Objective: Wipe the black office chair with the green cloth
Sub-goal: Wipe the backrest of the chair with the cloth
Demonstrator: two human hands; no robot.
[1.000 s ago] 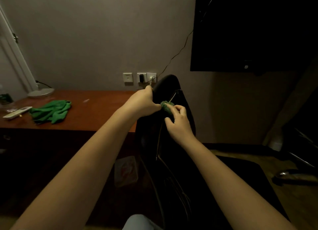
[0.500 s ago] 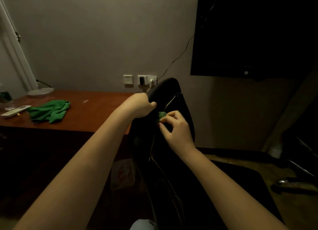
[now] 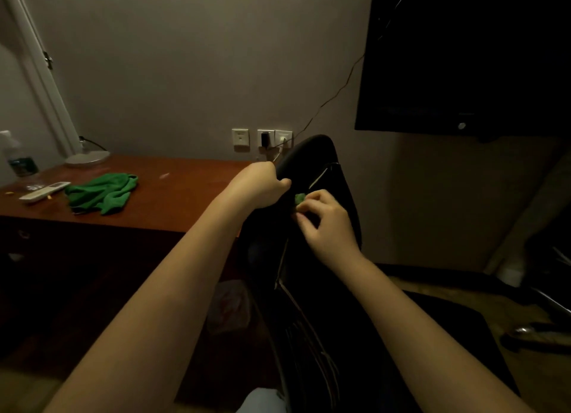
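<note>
The black office chair point(image 3: 315, 289) stands in front of me, its backrest rising to the centre of the view. My left hand point(image 3: 262, 185) grips the left edge of the backrest near its top. My right hand point(image 3: 324, 224) pinches a small bunched green cloth point(image 3: 299, 198) against the backrest just right of my left hand; most of the cloth is hidden under my fingers. A second, larger green cloth point(image 3: 103, 192) lies crumpled on the wooden desk point(image 3: 173, 202) at the left.
A white remote point(image 3: 44, 191), a water bottle point(image 3: 18, 162) and a lamp base point(image 3: 88, 158) sit on the desk. Wall sockets point(image 3: 262, 139) with a cable are behind the chair. A dark TV point(image 3: 463, 57) hangs upper right. Chair legs point(image 3: 550, 295) show at the right.
My right hand with the small green cloth has slid slightly down and right on the backrest. My left hand keeps its grip on the backrest edge.
</note>
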